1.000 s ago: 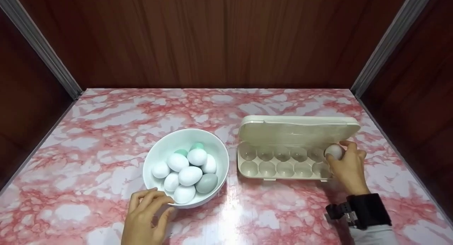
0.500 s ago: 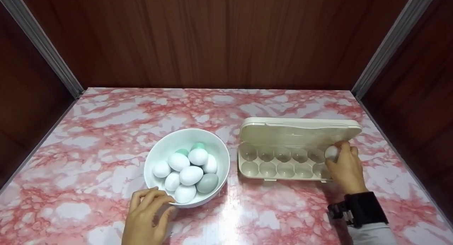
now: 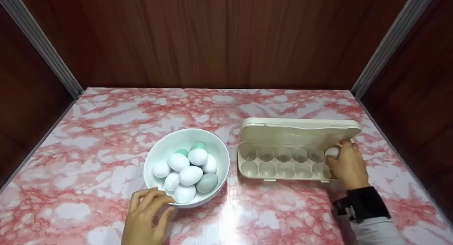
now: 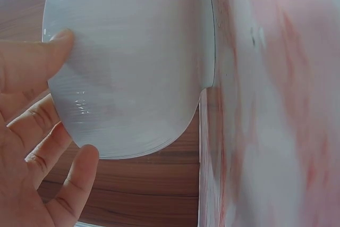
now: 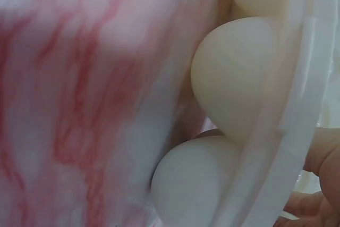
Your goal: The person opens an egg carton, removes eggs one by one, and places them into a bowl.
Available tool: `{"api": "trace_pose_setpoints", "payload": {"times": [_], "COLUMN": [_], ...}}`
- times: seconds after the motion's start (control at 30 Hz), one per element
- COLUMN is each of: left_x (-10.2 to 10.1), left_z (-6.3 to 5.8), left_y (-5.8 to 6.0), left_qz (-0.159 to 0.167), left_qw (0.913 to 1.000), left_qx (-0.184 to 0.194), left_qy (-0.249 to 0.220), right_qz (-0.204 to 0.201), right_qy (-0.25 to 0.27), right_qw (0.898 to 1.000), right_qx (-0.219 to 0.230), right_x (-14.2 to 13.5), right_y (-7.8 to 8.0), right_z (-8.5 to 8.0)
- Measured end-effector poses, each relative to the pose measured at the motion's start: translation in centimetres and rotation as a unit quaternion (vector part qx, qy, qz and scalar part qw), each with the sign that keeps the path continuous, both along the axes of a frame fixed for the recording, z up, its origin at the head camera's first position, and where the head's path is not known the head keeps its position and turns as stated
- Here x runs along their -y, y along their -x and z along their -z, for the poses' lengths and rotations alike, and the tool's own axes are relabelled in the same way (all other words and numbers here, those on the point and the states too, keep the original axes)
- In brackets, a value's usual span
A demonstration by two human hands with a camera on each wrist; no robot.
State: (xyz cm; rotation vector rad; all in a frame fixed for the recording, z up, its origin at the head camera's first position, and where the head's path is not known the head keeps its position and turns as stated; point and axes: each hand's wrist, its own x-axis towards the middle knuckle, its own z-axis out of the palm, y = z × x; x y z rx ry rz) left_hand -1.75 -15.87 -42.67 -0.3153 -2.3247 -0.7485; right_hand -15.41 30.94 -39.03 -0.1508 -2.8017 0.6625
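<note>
A white bowl (image 3: 221, 149) holds several white eggs (image 3: 191, 175), a grey egg (image 3: 207, 183) and two pale green ones at the back. My left hand (image 3: 145, 215) holds the bowl's near left rim; the left wrist view shows the thumb (image 4: 56, 51) against the outer wall and fingers at the rim. To the right stands a cream egg carton (image 3: 300, 124), its lid raised. My right hand (image 3: 348, 163) pinches a white egg (image 3: 331, 152) at the back-row cup on the far right. In the right wrist view, the carton's wall hides most of that hand.
Two rows of carton cups (image 3: 285, 169) lie left of my right hand, with the lid upright behind them. Dark wood panels (image 3: 226, 40) close off the back and sides of the red-and-white marbled table (image 3: 116, 132).
My right hand shifts slightly around the egg, which stays at the same corner cup. The left hand and the bowl keep their place.
</note>
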Motion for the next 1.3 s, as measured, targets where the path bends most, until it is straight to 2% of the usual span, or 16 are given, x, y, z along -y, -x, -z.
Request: {"api": "trace_pose_setpoints", "payload": {"times": [0.17, 0.43, 0.8, 1.3], "left_x": [0.0, 0.3, 0.1, 0.1], "left_z": [0.1, 0.3, 0.1, 0.0], "left_y": [0.1, 0.1, 0.1, 0.1], "left_qz": [0.008, 0.021, 0.007, 0.008], "left_qw": [0.9999, 0.9992, 0.9999, 0.9999], "left_qx": [-0.011, -0.033, -0.011, -0.012], "left_qy": [-0.004, -0.005, -0.002, -0.002], "right_qz": [-0.005, -0.015, 0.000, 0.006], "right_qy": [-0.002, 0.021, 0.036, 0.030], "right_qw": [1.000, 1.000, 0.998, 0.999], "right_qx": [0.021, -0.010, -0.048, -0.041], "right_x": [-0.2, -0.4, -0.4, 0.4], "right_y": [0.1, 0.2, -0.1, -0.3], "right_z": [0.0, 0.0, -0.3, -1.4]}}
